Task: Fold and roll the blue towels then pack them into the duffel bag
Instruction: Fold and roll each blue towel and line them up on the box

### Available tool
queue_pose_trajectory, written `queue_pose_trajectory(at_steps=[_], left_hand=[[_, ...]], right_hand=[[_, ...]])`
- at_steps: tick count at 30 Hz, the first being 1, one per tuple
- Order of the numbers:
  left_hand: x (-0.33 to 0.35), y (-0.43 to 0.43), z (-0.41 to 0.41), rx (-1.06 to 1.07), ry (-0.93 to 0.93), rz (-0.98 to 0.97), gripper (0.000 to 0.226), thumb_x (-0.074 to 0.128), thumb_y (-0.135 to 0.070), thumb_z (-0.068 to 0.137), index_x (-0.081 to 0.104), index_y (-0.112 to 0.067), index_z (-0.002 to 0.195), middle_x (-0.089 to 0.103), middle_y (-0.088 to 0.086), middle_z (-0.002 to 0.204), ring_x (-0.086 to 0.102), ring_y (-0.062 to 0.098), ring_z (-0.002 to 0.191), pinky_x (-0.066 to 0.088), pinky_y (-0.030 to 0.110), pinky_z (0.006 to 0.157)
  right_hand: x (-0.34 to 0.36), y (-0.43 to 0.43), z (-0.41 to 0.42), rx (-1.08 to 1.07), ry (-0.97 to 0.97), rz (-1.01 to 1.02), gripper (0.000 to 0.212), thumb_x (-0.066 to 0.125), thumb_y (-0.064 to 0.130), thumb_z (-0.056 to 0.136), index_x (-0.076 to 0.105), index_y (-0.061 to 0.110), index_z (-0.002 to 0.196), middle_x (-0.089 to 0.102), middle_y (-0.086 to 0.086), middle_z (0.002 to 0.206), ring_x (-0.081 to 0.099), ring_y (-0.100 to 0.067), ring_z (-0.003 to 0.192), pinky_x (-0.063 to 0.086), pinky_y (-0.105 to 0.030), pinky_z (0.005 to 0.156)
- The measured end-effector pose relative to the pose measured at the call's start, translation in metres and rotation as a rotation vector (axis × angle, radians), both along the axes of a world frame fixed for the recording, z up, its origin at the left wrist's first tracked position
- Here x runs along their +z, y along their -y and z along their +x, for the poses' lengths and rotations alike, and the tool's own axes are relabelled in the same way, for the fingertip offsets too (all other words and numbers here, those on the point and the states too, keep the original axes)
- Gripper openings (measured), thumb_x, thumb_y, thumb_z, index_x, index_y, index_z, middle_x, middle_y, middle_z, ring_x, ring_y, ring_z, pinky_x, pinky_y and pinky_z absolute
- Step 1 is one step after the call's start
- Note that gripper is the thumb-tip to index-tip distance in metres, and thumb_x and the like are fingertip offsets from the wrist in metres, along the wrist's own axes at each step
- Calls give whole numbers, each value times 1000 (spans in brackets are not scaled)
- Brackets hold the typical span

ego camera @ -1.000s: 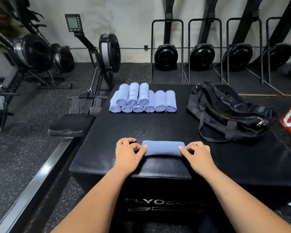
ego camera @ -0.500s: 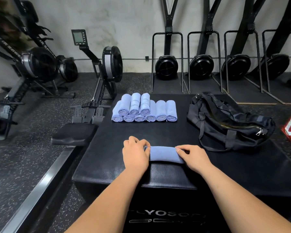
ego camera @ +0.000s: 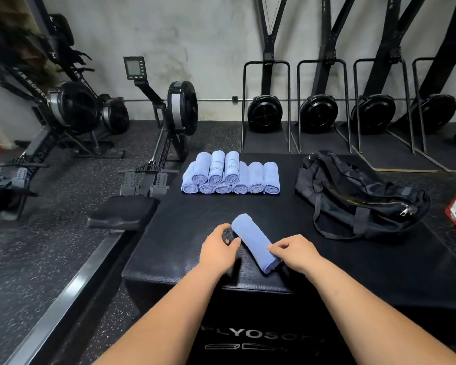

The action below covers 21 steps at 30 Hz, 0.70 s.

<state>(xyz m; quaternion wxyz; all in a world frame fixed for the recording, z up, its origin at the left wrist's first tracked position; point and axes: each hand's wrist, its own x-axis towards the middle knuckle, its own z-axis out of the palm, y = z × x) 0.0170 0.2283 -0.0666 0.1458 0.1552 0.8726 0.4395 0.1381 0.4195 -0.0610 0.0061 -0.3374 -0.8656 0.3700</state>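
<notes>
Step in hand: judged from the layout, moving a finished roll to join the others before packing begins.
Rolled towel (ego camera: 256,243): lies on the counter (ego camera: 353,262) at the near edge, tilted, its far end pointing to about 11 o'clock and its near end to 5 o'clock.
Right hand (ego camera: 292,252): the fingers (ego camera: 275,248) are clenched over the near end of the roll, thumb side on top, holding the wrap shut.
Left hand (ego camera: 219,245): sits at 9 o'clock of the roll, fingers curled but released; the thumb tip comes just beside the cloth, and whether it touches cannot be told.
Stack of rolled towels (ego camera: 231,177): at 12 o'clock from the hands, well apart, a bottom row of six with three more resting on top.
Duffel bag (ego camera: 358,198): at 2 o'clock, slumped on the counter, zip looking partly open; no towel shows inside.
Doing it well: keep pressure on the loose tail so the roll does not spring open; bring the free hand under the far end and lift with both, level. Set it beside the row with the spiral end facing the same way as the others.
Risk: a one-ended grip may let the far end sag and unwind.
Progress: rolling looks nearly finished; packing not yet started.
</notes>
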Motion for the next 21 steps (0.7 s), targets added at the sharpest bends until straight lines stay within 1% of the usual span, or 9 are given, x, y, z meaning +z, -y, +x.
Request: queue_pose_trajectory(at_steps=[3, 5, 8, 10, 12, 15, 17, 19, 21], left_hand=[[2, -2, 5, -40, 137, 43, 61, 73, -38, 94, 49, -35, 150, 67, -8, 95, 65, 16, 92, 51, 33, 97], [1, -4, 6, -79, 198, 52, 72, 76, -42, 85, 48, -35, 151, 73, 1, 101, 70, 23, 88, 57, 39, 95], [-6, -7, 2, -107, 225, 52, 90, 73, -52, 69, 45, -37, 153, 72, 13, 125, 70, 31, 117, 55, 50, 104], [-8, -8, 0, -110, 242, 66, 91, 74, -52, 69, 45, -36, 154, 70, 12, 130, 69, 29, 118, 54, 47, 105], [0, -7, 5, -114, 256, 76, 88, 78, -48, 73, 45, -35, 153, 69, 7, 132, 70, 25, 114, 55, 43, 104], [12, -5, 13, -133, 284, 127, 79, 82, -31, 81, 46, -33, 152, 74, 5, 115, 74, 17, 99, 58, 31, 91], [18, -4, 15, -129, 293, 191, 73, 81, -21, 87, 47, -33, 151, 77, 4, 104, 76, 14, 91, 58, 25, 78], [28, -2, 18, -116, 318, 277, 68, 79, -15, 89, 48, -34, 148, 77, 2, 96, 76, 11, 81, 57, 22, 67], [36, -1, 19, -100, 354, 376, 63, 77, -10, 92, 50, -34, 143, 77, -1, 82, 76, 9, 71, 56, 22, 60]], right_hand=[[-6, 18, -1, 27, -20, -34, 20, 70, 49, 92, 79, 35, 103, 76, 17, 102, 70, -11, 91, 49, -25, 76], [-12, 30, -2, 32, -57, -54, 25, 68, 45, 95, 76, 34, 115, 74, 15, 112, 68, -13, 103, 47, -27, 84], [-21, 43, -1, -7, -103, -154, 22, 67, 42, 95, 78, 30, 111, 77, 11, 98, 65, -14, 84, 56, -35, 85], [-22, 50, 1, -11, -117, -215, 17, 66, 38, 97, 79, 29, 103, 76, 10, 84, 61, -11, 71, 54, -34, 74], [-22, 55, 5, 1, -133, -246, 15, 66, 37, 98, 79, 30, 101, 77, 9, 80, 60, -8, 68, 54, -36, 75], [-16, 60, 8, 52, -140, -203, 15, 65, 41, 96, 76, 37, 105, 77, 12, 84, 61, -7, 66, 54, -34, 74], [-10, 62, 8, 71, -158, -171, 16, 64, 41, 95, 74, 39, 108, 77, 6, 90, 65, -14, 72, 54, -33, 75], [-6, 61, 7, 74, -205, -154, 20, 65, 41, 96, 73, 41, 114, 76, 3, 94, 69, -18, 86, 55, -35, 83], [0, 60, 6, 62, -274, -220, 31, 66, 42, 98, 69, 39, 129, 77, 7, 100, 70, -11, 90, 57, -38, 93]])
